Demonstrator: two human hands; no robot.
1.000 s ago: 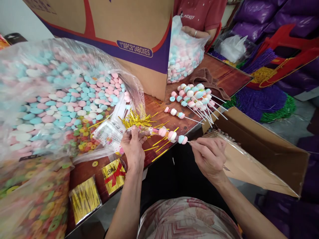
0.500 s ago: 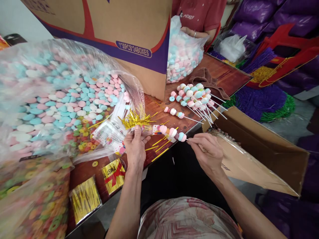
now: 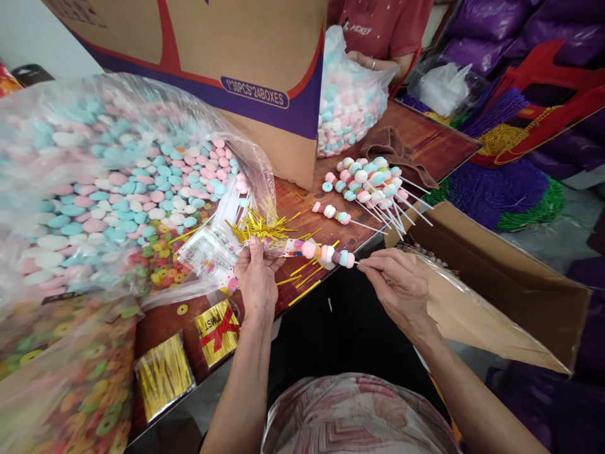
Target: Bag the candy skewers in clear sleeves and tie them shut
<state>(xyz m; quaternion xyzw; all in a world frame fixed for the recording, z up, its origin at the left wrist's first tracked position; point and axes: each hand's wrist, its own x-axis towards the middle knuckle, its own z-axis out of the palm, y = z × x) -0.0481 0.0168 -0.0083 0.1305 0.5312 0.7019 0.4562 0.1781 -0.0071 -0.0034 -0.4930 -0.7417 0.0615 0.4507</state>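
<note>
Dark reddish wooden table (image 3: pixel 425 129), big printed carton (image 3: pixel 189 50) at the back, co-worker in a red shirt (image 3: pixel 378 25) seated beyond it. Step in hand looks like sleeving: candy skewer (image 3: pixel 326 253) is level between the two hands, over the table's near edge, tip end at a clear sleeve (image 3: pixel 292 248) with coloured print. Can't tell how many candies, if any, are inside. Left hand (image 3: pixel 255 277) has thumb and fingers pinched together on the sleeve; right hand (image 3: pixel 401 284) has thumb and index clamped on the bare stick (image 3: pixel 357 262), other fingers curled in. My read: next move calls for a straight push from the right while the left keeps the mouth spread, else the film likely snags on a candy. Tying off probably follows, given the loose gold ties (image 3: pixel 259 224) just past the left hand. Spare flat sleeves (image 3: pixel 208 255) lie beside them; a heap of bare skewers (image 3: pixel 368 180) sits further right, one single skewer (image 3: pixel 331 213) just beside it. Readable text: carton says "1*30PCS*24BOXES", shirt says "MICKEY", gold tie pack (image 3: pixel 217 333) shows "TWIST T", rest cut off by red ribbon-like print. Sleeve print too small to read.
</note>
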